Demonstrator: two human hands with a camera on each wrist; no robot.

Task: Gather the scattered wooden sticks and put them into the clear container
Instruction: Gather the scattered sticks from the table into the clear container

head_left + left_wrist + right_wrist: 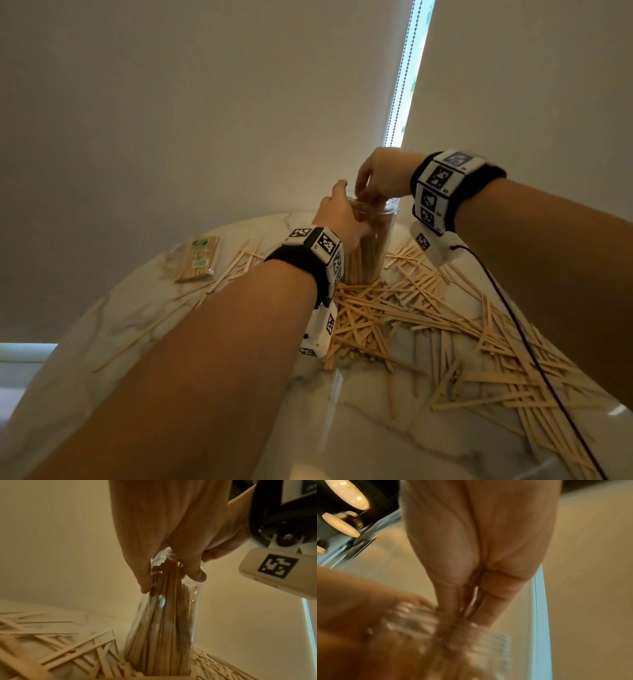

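A tall clear container (376,246) stands upright on the marble table (144,318), packed with upright wooden sticks (164,615). My left hand (342,216) grips it just below the rim, thumb on one side and fingers on the other (170,582). My right hand (370,195) hangs over the container's mouth with its fingertips (481,616) drawn together and dipping inside. Blur in the right wrist view hides whether they pinch anything. Many loose sticks (394,308) lie scattered around the container's base (68,653).
A wrapped pack of sticks (198,260) lies at the table's far left. A black cable (513,325) trails from my right wrist across the stick pile. Behind the table hang roller blinds with a bead chain (404,68).
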